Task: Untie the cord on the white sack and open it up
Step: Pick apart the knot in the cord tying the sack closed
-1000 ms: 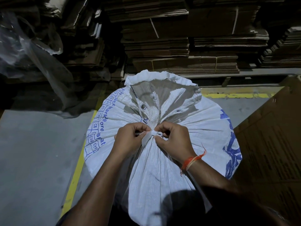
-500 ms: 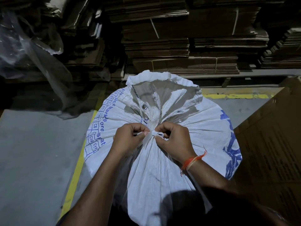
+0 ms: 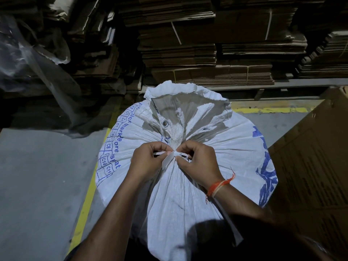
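A full white woven sack (image 3: 222, 147) with blue print stands in front of me, its neck gathered and tied with a flat white cord (image 3: 172, 156). The loose mouth flares open beyond the knot, showing a metal eyelet (image 3: 165, 123). My left hand (image 3: 148, 161) pinches one cord strand left of the knot. My right hand (image 3: 199, 162), with an orange thread at the wrist, pinches the cord loop on the knot's right side. A loose cord tail hangs down between both hands.
Stacks of flattened cardboard (image 3: 207, 53) fill the shelving behind the sack. A large brown carton (image 3: 310, 166) stands close on the right. Clear plastic sheeting (image 3: 28, 63) hangs at the left. A yellow floor line (image 3: 86, 200) runs along the grey concrete floor (image 3: 37, 185).
Both hands stay at the knot with only small finger shifts; the left hand has drawn its strand slightly leftward. The sack has not moved.
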The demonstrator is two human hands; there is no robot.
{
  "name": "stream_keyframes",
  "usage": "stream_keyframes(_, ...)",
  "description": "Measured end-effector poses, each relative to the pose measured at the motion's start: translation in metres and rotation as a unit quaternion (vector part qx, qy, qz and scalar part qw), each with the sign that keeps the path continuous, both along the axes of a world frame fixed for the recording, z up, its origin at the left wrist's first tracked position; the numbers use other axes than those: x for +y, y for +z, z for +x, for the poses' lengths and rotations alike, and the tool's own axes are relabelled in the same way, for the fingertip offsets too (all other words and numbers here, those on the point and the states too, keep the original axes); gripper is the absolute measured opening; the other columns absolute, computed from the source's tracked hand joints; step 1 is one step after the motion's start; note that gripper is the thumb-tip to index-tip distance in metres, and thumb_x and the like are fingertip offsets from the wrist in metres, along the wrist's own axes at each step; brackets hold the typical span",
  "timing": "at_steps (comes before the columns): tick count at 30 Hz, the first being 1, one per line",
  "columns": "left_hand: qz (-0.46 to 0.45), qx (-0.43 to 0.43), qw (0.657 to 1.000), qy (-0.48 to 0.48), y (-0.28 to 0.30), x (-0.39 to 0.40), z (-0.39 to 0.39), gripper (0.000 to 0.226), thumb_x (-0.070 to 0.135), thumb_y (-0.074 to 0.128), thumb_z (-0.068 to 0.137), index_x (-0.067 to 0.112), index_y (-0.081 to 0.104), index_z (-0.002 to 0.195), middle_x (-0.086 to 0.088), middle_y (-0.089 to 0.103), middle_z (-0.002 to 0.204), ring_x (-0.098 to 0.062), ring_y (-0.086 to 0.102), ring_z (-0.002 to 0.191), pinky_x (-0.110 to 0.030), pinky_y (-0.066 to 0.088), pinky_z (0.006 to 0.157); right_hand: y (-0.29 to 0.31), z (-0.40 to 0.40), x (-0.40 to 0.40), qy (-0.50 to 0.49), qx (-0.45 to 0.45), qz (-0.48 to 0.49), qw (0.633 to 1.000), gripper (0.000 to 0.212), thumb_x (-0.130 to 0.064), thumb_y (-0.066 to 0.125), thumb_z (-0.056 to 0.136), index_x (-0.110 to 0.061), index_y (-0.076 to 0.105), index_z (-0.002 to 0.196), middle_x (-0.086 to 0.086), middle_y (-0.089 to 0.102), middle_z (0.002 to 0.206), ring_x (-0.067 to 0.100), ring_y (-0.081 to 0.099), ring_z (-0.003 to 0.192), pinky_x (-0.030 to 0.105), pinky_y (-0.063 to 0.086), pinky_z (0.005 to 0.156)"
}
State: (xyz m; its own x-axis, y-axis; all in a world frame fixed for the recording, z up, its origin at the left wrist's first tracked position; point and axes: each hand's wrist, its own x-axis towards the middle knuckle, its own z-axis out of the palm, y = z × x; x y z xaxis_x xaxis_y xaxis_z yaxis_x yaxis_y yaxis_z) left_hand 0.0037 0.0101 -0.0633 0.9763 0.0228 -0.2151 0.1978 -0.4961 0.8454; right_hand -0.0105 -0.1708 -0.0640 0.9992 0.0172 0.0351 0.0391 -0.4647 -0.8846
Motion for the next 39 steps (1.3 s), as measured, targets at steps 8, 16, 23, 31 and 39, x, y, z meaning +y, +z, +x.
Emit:
stream_keyframes(8, 0.017, 0.012, 1.0, -0.011, 0.001, 0.004, 0.001, 0.015, 0.042, 0.074, 0.08, 0.03, 0.079, 0.087, 0.004, 0.082, 0.087, -0.027, 0.077, 0.086, -0.046, 0.062, 0.081, -0.001, 0.0, 0.0, -0.006, 0.004, 0.004, 1.0, 0.01, -0.014, 0.08, 0.078, -0.019, 0.078, 0.087, -0.01, 0.076, 0.079, 0.001, 0.069, 0.076, 0.007, 0.048, 0.064)
stream_keyframes(16, 0.019, 0.0, 1.0, -0.023, -0.005, 0.001, 0.003, 0.018, 0.018, 0.077, 0.094, 0.028, 0.077, 0.079, 0.006, 0.079, 0.081, -0.008, 0.068, 0.074, -0.028, 0.05, 0.072, -0.002, 0.0, 0.0, -0.002, -0.008, -0.001, 1.0, 0.009, -0.014, 0.079, 0.079, -0.02, 0.078, 0.086, -0.01, 0.076, 0.079, 0.002, 0.071, 0.078, 0.01, 0.053, 0.067)
stream_keyframes(23, 0.007, 0.003, 1.0, -0.014, -0.008, 0.0, 0.004, 0.014, 0.02, 0.079, 0.091, 0.03, 0.079, 0.081, 0.01, 0.076, 0.076, -0.009, 0.065, 0.069, -0.032, 0.049, 0.071, -0.002, -0.001, 0.001, 0.006, -0.023, -0.011, 1.0, 0.01, -0.014, 0.077, 0.078, -0.021, 0.074, 0.085, -0.009, 0.073, 0.076, 0.006, 0.068, 0.075, 0.016, 0.054, 0.064)
stream_keyframes(31, -0.015, 0.006, 1.0, -0.011, -0.004, -0.002, 0.0, 0.01, 0.037, 0.078, 0.08, 0.029, 0.08, 0.087, 0.009, 0.08, 0.082, -0.01, 0.071, 0.074, -0.037, 0.053, 0.076, -0.006, -0.003, 0.005, -0.006, -0.075, -0.013, 0.997, 0.012, -0.014, 0.076, 0.077, -0.02, 0.066, 0.078, -0.008, 0.064, 0.074, 0.008, 0.062, 0.072, 0.014, 0.044, 0.063)
stream_keyframes(39, 0.026, 0.009, 1.0, 0.001, -0.001, 0.009, 0.002, 0.023, 0.052, 0.071, 0.076, 0.037, 0.077, 0.093, 0.009, 0.079, 0.079, -0.009, 0.061, 0.066, -0.059, 0.056, 0.089, -0.007, -0.001, 0.004, -0.013, -0.064, 0.005, 0.998, 0.009, -0.014, 0.078, 0.078, -0.018, 0.07, 0.077, -0.005, 0.07, 0.075, 0.011, 0.066, 0.073, 0.017, 0.05, 0.064)
